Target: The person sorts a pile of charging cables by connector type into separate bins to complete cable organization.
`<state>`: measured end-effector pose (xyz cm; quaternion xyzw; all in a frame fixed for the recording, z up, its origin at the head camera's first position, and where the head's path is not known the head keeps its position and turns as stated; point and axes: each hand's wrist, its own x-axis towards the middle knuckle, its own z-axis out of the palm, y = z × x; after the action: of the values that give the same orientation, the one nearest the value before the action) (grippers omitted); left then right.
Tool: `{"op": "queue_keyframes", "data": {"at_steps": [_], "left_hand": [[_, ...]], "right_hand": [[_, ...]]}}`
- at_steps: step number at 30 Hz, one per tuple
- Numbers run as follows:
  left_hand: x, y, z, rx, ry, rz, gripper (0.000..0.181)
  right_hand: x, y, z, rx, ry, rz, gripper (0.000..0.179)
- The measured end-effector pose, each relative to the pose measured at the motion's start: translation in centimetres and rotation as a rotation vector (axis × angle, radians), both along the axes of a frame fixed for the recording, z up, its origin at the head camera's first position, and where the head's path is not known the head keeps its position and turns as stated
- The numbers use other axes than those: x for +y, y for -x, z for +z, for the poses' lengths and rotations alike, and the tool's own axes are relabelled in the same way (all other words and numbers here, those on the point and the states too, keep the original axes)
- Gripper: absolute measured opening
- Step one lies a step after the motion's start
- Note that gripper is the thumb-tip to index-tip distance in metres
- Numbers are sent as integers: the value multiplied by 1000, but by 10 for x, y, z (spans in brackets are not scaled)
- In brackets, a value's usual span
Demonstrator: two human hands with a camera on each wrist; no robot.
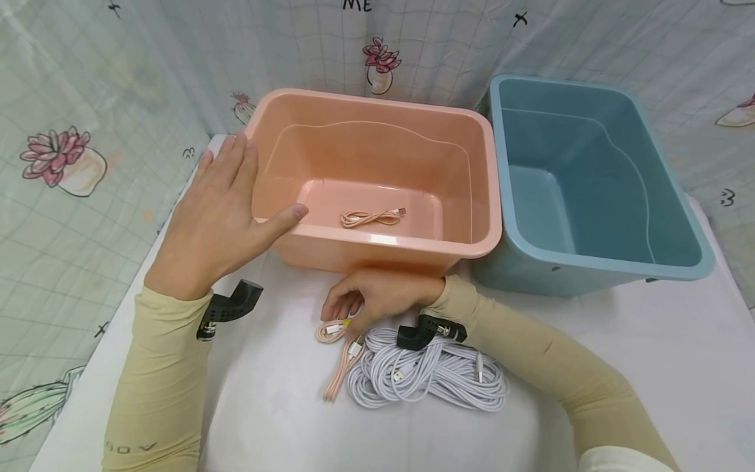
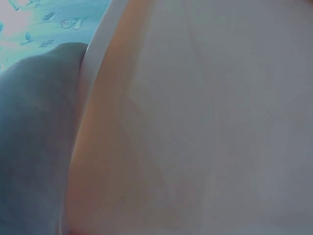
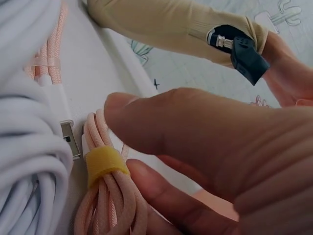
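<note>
My left hand (image 1: 215, 219) lies with straight fingers at the left end of the peach bin (image 1: 377, 246), thumb over its front rim. The left wrist view is filled mostly by a pale, blurred surface. Just in front of the bin, my right hand (image 1: 386, 295) pinches a coiled peach USB cable (image 3: 117, 200) bound with a yellow strap (image 3: 105, 164). Thumb and fingers sit close beside the strap. A second peach cable (image 1: 341, 377) lies nearer on the table, its white USB plug beside a pile of white cables (image 1: 425, 373) under my right wrist.
One coiled peach cable (image 1: 374, 217) lies on the floor of the peach bin. A blue-green bin (image 1: 607, 263) stands against it on the right. Behind both hangs a patterned curtain (image 1: 436, 59). White cloth (image 1: 283, 419) covers the table.
</note>
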<state>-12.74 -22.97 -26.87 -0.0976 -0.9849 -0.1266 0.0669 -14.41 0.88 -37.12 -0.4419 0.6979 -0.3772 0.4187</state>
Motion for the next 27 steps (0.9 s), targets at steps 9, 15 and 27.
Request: {"op": "queue_keyframes", "data": {"at_steps": [9,15,27], "left_hand": [[2,1,0,11,-3,-13,103],[2,0,1,18,-5,-16,103],[1,0,0,-1,2,-6,102]], "right_hand": [[5,-2,-1,89,-30,9,38],[8,-2,-1,108,-25,29,37],[10,-1,-1,102,-62,-4,31]]}}
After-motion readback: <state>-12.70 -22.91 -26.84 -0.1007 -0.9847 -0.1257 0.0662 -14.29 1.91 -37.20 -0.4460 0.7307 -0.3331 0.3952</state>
